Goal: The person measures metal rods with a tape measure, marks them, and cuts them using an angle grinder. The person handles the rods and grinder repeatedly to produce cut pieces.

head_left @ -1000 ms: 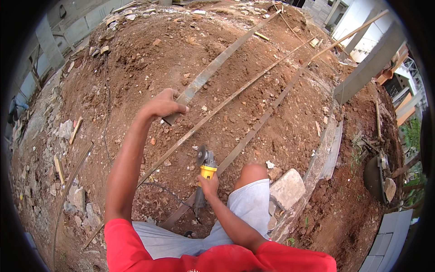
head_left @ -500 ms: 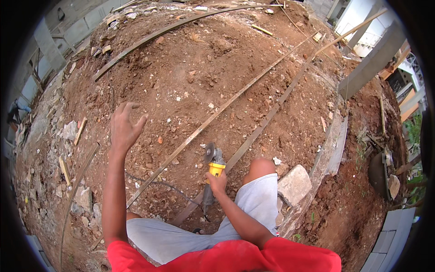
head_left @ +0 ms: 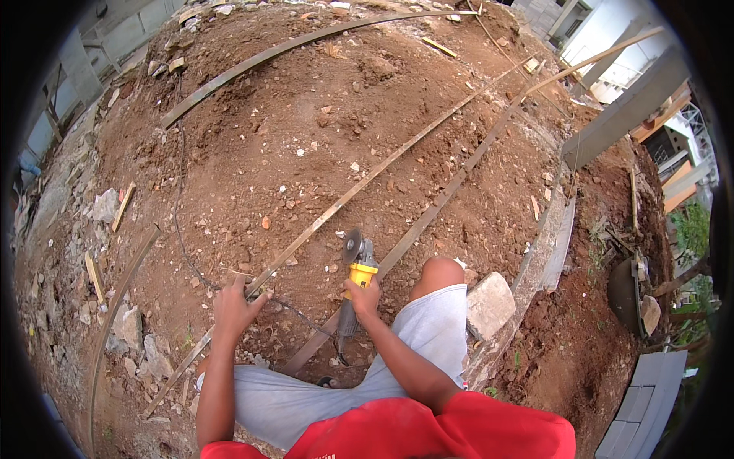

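My right hand point(head_left: 364, 297) is wrapped around the yellow and grey body of an angle grinder point(head_left: 362, 274), held in front of my right knee. Its round disc points upward and away from me; a dark cord point(head_left: 302, 316) trails from its rear end. My left hand point(head_left: 235, 310) is down at a long, thin wooden strip point(head_left: 348, 199). Its thumb and fingers straddle the near part of that strip, closed about it, though the undersides of the fingers are hidden. Another long wooden strip point(head_left: 440, 203) runs alongside, passing behind the grinder.
Reddish soil with rubble surrounds me. A curved-looking board point(head_left: 229, 75) lies farther off, another long strip point(head_left: 115, 321) at left. A pale stone block point(head_left: 490, 304) sits beside my right knee. On the right stand a concrete post point(head_left: 612, 115) and stacked grey blocks point(head_left: 646, 398).
My left hand has dropped from mid-air onto the near part of the wooden strip. The grinder stays in my right hand, nearly in place. The view has shifted slightly.
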Available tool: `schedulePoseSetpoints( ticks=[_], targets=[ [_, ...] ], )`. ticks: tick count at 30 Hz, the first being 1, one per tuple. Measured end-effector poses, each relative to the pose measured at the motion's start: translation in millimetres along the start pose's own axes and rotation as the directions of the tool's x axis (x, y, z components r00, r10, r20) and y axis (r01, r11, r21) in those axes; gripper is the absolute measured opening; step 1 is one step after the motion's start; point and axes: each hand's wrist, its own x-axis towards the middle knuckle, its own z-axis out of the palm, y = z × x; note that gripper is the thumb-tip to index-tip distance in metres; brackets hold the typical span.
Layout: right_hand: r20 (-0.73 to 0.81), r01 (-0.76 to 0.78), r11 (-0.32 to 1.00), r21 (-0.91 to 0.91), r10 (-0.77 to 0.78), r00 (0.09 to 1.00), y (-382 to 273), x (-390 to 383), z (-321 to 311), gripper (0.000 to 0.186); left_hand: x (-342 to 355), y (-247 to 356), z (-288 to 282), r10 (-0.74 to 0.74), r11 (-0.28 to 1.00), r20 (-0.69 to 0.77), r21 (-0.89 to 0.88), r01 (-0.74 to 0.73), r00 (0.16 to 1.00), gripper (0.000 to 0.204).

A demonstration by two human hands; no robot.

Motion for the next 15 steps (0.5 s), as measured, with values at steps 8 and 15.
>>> schedulePoseSetpoints(
  ticks=[8,15],
  targets=[
    [0.003,0.063,0.998,-0.008,-0.063,0.998,12,5,2,0.042,-16,-37,21,0.087,0.995,-0.141,0.055,-0.08,0.986,0.048],
    [0.002,0.097,0.995,0.002,-0.097,0.995,20,7,4,0.042,30,-61,-6,-0.063,0.974,0.285,-0.189,0.121,0.956,0.055]
  ],
)
